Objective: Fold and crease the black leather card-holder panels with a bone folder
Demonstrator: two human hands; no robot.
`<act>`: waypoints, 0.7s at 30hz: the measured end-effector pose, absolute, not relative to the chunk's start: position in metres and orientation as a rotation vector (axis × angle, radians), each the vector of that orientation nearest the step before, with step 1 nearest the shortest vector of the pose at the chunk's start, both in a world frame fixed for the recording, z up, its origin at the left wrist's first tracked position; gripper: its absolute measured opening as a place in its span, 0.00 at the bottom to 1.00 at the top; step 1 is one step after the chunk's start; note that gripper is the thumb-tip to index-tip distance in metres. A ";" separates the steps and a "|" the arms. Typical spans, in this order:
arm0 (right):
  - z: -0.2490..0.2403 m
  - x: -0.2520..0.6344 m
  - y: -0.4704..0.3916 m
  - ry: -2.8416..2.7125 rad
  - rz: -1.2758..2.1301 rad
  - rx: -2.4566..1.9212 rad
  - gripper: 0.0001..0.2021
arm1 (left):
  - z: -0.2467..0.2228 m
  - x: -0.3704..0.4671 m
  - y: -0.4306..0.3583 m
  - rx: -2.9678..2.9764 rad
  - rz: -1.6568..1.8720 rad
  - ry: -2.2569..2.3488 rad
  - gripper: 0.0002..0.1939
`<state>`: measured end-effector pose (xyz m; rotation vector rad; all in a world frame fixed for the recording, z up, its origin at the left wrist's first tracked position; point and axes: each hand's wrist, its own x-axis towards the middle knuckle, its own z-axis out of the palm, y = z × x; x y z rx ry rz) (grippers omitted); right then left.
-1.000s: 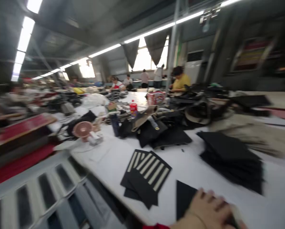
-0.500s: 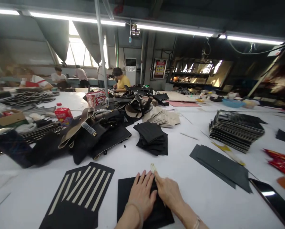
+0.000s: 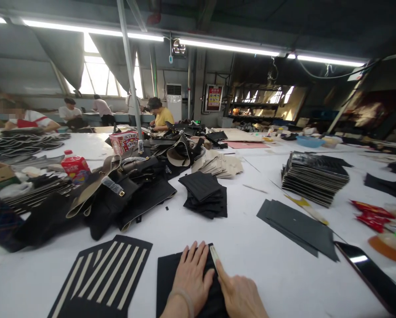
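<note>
My left hand [image 3: 193,274] lies flat on a black sheet [image 3: 165,276] that looks like leather or fabric, its fingers stretched out toward the far edge. In my right hand [image 3: 241,291] is a slim, pale, flat tool [image 3: 213,253], resembling a bone folder. The index finger runs along the tool, and its tip lies by the sheet's far right corner. Both hands are close together, with the tool just right of my left fingers. Part of the sheet is hidden beneath the hands. To the left are overlapping black panels [image 3: 101,309] with cream strips.
Beyond the hands sits a stack of small black pieces [image 3: 201,187]. Black bags [image 3: 131,190] heap up at left. Dark grey sheets [image 3: 294,225], a thick pile of black panels [image 3: 314,179] and a phone [image 3: 370,274] lie to the right. People work in the background.
My right hand has drawn the tool back toward me, so its tip sits at the sheet's far corner instead of past it. My left hand stays flat. The view has turned slightly right.
</note>
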<state>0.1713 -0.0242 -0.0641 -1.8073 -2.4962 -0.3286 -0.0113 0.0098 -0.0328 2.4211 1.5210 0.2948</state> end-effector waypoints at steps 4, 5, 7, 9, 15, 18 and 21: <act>-0.029 0.169 0.028 -2.425 -0.372 -1.818 0.21 | -0.015 -0.004 0.005 2.441 0.226 1.579 0.26; -0.026 0.175 0.034 -2.401 -0.389 -1.847 0.22 | -0.008 -0.002 0.005 2.454 0.175 1.612 0.25; -0.026 0.194 0.038 -2.356 -0.416 -1.905 0.24 | 0.004 -0.001 0.007 2.456 0.057 1.701 0.23; -0.031 0.213 0.032 -2.331 -0.424 -1.941 0.23 | 0.016 -0.005 0.011 2.407 -0.039 1.796 0.20; -0.045 0.245 -0.005 -2.195 -0.269 -2.049 0.23 | 0.029 -0.028 -0.004 2.436 0.044 1.672 0.23; -0.037 0.247 -0.017 -2.135 -0.105 -2.098 0.22 | 0.014 -0.026 -0.020 2.545 0.198 1.207 0.28; -0.020 0.238 -0.025 -2.014 0.104 -2.137 0.24 | -0.007 -0.017 -0.018 2.481 0.232 1.302 0.26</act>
